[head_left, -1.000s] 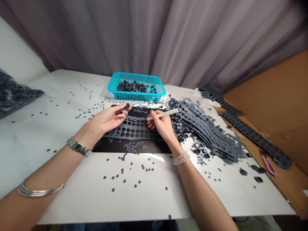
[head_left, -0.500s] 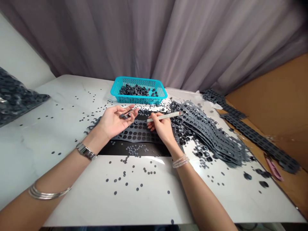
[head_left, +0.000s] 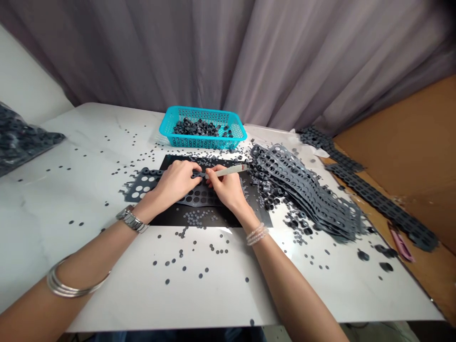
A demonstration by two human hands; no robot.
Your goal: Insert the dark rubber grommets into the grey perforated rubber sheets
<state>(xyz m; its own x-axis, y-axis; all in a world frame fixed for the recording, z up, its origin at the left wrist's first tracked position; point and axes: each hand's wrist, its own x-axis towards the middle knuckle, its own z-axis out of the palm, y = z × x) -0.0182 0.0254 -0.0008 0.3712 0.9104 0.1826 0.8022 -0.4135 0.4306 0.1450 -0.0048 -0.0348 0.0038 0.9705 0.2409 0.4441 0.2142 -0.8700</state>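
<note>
A dark grey perforated rubber sheet [head_left: 197, 197] lies across a black mat [head_left: 228, 219], with rows of round holes and raised rings along its far edge. My left hand [head_left: 178, 180] rests over the sheet, its fingers bent across the far edge and its thumb on the near side, gripping it. What lies under those fingers is hidden. A slim whitish pen-like tool [head_left: 231, 170] with a reddish rear end is held in my right hand [head_left: 228, 187]. Its front tip is down at the sheet's far edge, beside my left thumb.
A turquoise basket [head_left: 203, 141] of small dark rubber parts stands behind the mat. Stacked perforated sheets [head_left: 306, 190] lie at right, near loose parts [head_left: 272, 202] and a pink cutter [head_left: 401, 244]. A filled plastic bag [head_left: 24, 140] sits at far left. Small grey discs [head_left: 195, 218] are scattered about.
My left hand has turned from palm up, with small dark parts on its fingers, to palm down on the sheet. The right hand has brought the tool leftward, its tip now at the sheet.
</note>
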